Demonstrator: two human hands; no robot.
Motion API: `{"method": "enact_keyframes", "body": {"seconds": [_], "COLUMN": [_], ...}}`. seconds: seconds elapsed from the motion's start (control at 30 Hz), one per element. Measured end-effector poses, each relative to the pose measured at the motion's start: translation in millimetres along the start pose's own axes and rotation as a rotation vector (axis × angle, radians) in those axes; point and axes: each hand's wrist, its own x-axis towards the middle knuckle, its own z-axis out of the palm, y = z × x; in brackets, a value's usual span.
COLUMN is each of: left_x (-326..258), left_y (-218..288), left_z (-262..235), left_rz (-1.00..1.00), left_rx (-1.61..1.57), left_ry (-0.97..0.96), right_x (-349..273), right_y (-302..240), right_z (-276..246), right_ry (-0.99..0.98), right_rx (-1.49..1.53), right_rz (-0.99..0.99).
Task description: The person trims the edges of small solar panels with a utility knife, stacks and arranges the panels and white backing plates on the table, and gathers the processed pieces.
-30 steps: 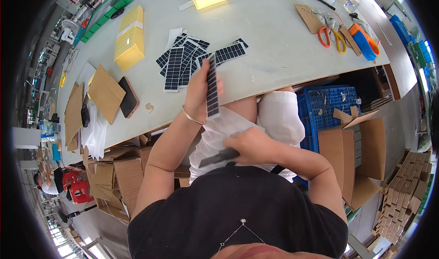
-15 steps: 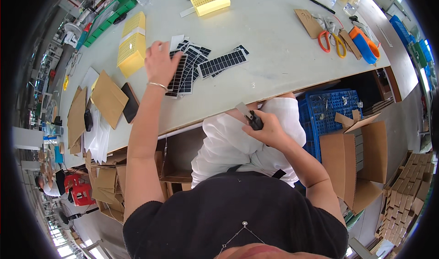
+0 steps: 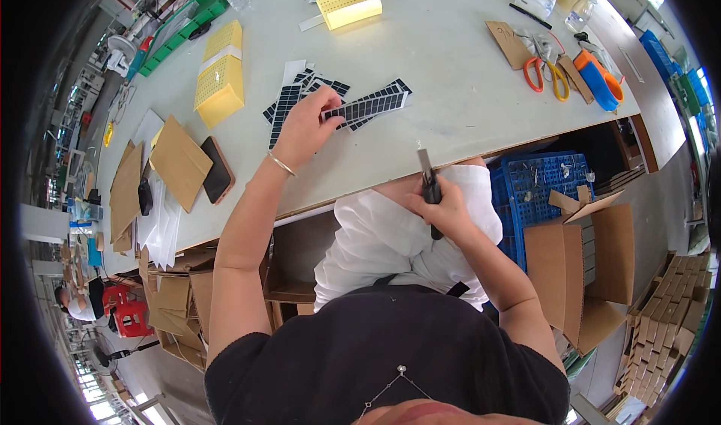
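Observation:
My left hand [image 3: 302,128] has its thumb and fingers closed at the near end of a narrow strip [image 3: 372,107] with dark rectangular cells on a white base. Another such strip lies partly under it. Left of that hand, a loose pile of similar strips [image 3: 285,108] is fanned out on the table, partly covered by the fingers. Over my lap, at the table's front edge, my right hand [image 3: 454,211] grips a black-handled tool [image 3: 431,189] with a flat grey metal end. That end points up, away from me; the tool's exact kind is unclear.
Yellow perforated blocks [image 3: 219,83] stand left of the pile, and a smaller yellow piece [image 3: 349,8] lies far back. Brown card [image 3: 180,162] and a phone [image 3: 218,171] are at left. Scissors [image 3: 556,79] and an orange-blue tape roll [image 3: 599,79] are at right; a blue crate [image 3: 544,188] stands below.
My left hand has moved right from the pile to the separate strip and closed at its end. The tool in my right hand has turned, its metal end now pointing more straight away from me.

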Motion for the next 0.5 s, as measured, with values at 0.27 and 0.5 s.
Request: {"method": "enact_keyframes", "body": {"seconds": [0.27,0.5], "left_x": [-21.7,-37.9], "left_y": [25.2,77.5], "left_z": [3.9,40.1], "left_rz": [-0.497,-0.678], "left_rx": [-1.249,-1.507], "left_ry": [0.156,0.164], "right_x": [1.0,8.2], "right_y": [-4.0,-14.9], "right_z": [-2.8,5.3], "right_ry": [0.103,0.156], "right_rx": [0.312,-0.079], "right_rz": [0.026,-0.167]}}
